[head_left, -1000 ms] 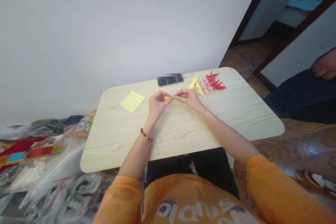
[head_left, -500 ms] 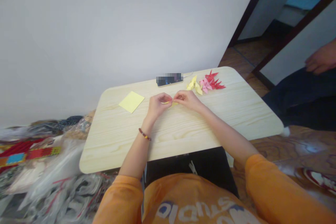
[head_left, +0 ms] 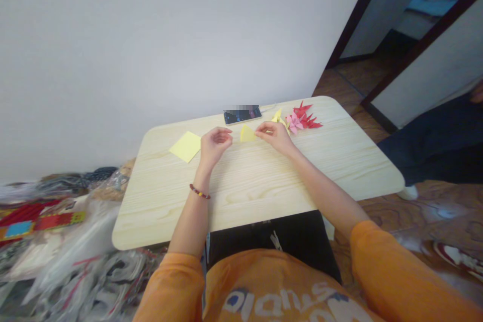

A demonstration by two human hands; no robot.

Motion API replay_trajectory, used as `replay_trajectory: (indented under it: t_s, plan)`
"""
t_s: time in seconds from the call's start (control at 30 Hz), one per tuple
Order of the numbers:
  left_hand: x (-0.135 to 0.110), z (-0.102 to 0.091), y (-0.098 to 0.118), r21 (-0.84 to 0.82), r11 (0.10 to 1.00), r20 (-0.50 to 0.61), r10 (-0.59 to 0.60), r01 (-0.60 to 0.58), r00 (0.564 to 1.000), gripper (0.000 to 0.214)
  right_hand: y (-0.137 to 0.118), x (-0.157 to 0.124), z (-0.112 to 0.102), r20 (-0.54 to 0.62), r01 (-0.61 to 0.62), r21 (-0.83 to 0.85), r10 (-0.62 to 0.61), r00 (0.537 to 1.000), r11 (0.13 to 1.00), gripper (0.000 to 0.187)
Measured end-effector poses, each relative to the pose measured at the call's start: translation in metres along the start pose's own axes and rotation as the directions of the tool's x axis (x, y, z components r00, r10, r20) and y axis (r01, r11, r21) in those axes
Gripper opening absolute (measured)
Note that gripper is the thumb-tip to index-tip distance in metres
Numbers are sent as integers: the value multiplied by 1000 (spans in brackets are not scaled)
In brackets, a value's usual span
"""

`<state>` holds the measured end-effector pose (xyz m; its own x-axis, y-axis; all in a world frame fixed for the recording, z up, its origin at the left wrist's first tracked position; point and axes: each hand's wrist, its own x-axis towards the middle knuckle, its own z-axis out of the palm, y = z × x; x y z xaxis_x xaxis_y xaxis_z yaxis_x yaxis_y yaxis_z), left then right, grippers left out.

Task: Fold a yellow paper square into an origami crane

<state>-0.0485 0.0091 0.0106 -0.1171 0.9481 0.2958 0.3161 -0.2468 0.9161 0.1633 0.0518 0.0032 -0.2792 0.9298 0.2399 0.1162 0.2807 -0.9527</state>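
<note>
The right hand (head_left: pixel 275 137) has its fingers (head_left: pixel 261 131) narrowed on the corner of a small yellow paper triangle (head_left: pixel 247 134) on the pale wooden bench (head_left: pixel 256 181). The left hand (head_left: pixel 215 143) stays open nearby, holding nothing

Gap between left hand (head_left: pixel 215 143) and right hand (head_left: pixel 275 137), yellow paper triangle (head_left: pixel 247 134) blocking it

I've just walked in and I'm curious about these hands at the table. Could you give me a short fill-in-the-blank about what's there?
The dark and red beaded bracelet is on the person's ___ wrist.
The folded yellow paper triangle meets the fingers of the ___ hand.
Folded red paper figures lie on the light wooden table beside folded ___ ones.

Missing words: left; right; pink.
</note>
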Motion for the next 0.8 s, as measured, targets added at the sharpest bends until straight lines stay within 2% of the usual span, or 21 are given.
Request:
replay_trajectory:
  t_s: [0.17,0.23,0.3,0.5,0.63,0.7,0.8]
  plan:
    - [-4,14,8,-188,977,6,-97,96,995,37,-1,0,8,-71,-26,135,36,997,991,28]
    - [-7,21,9,-243,955,68,-157,169,985,41,-1,-2,11,-103,-13,161,30,994,987,29]
    - [-10,27,8,-270,948,104,-148,171,984,45,-2,-3,13,-110,4,165,14,994,986,30]
    - [-11,28,2,-274,948,118,-137,165,984,31,-2,-6,14,21,-45,190,42,999,981,27]
    - [-9,25,5,-258,960,156,-74,113,985,27,0,-5,14,79,-71,231,54,995,970,28]
    - [-11,26,7,-293,952,161,-40,86,986,32,-1,-5,14,90,-82,257,61,994,963,29]
    - [-13,31,9,-338,937,166,-34,90,985,53,-3,-6,16,105,-93,269,66,992,959,31]
